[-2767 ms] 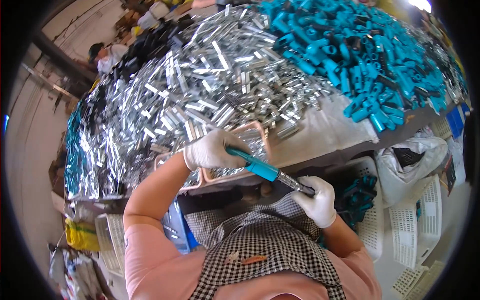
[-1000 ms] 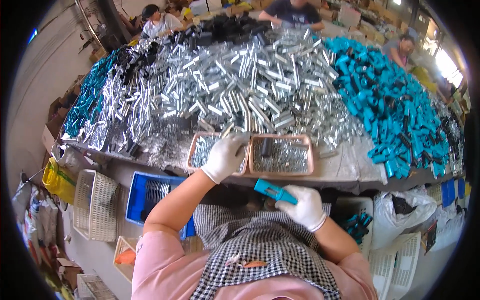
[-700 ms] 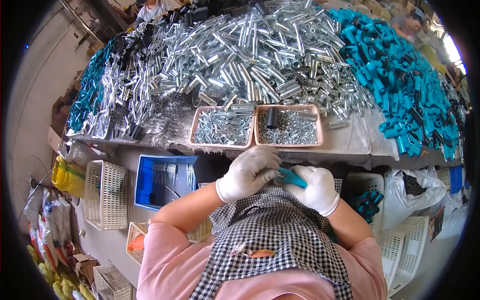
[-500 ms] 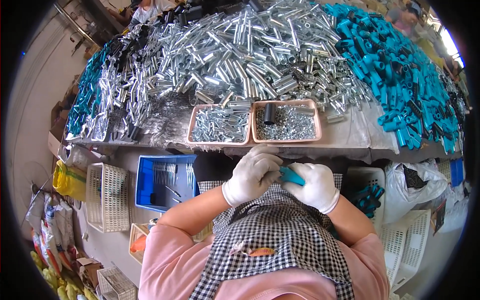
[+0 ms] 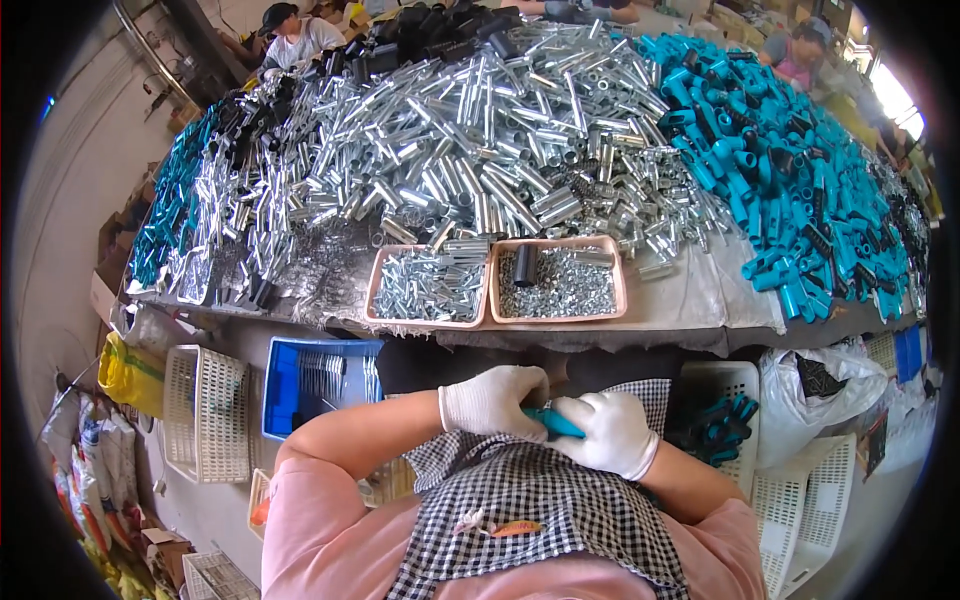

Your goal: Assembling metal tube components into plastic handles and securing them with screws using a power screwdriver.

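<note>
In front of my apron, my left hand and my right hand, both in white knit gloves, close on one teal plastic tubular piece. My left fingers curl round its left end; my right fingers and thumb grip the other end. The gloves cover much of the piece, so its full shape is hidden. Just beyond my hands, at the table edge, stand two pink trays: the left tray holds small metal pins, the right tray tiny metal parts and a black tube.
A heap of shiny metal tubes covers the table, with teal parts on the right. Below stand a blue bin and a white crate on the left, and a white sack on the right. Other people sit beyond.
My view has tilted up, so table and trays sit lower in it. My hands have moved closer to my body, and my left fingers now wrap the teal piece's left end.
</note>
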Motion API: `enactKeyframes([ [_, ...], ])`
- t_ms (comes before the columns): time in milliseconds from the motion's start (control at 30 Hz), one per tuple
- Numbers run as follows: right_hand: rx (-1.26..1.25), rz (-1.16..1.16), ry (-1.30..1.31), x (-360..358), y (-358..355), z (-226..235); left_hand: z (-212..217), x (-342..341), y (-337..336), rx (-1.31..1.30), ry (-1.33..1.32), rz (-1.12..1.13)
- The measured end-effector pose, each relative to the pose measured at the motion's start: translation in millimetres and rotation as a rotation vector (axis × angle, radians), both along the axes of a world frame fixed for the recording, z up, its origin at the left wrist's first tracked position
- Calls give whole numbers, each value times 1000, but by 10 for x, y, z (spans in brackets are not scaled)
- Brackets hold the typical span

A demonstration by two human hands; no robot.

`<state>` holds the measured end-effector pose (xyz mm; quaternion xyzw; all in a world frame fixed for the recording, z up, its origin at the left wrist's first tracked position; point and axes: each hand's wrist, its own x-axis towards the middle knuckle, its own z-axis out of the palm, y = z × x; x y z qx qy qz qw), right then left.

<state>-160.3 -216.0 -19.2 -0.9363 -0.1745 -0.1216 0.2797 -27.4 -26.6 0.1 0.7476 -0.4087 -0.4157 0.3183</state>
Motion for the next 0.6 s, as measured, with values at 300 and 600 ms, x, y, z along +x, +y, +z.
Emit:
enactKeyframes([
  [300, 49, -60, 401, 66, -420, 126, 104, 119, -278, -92, -226, 50],
  [600, 319, -110, 373, 19, -613, -253, -181, 898, -616, 362, -724, 224],
])
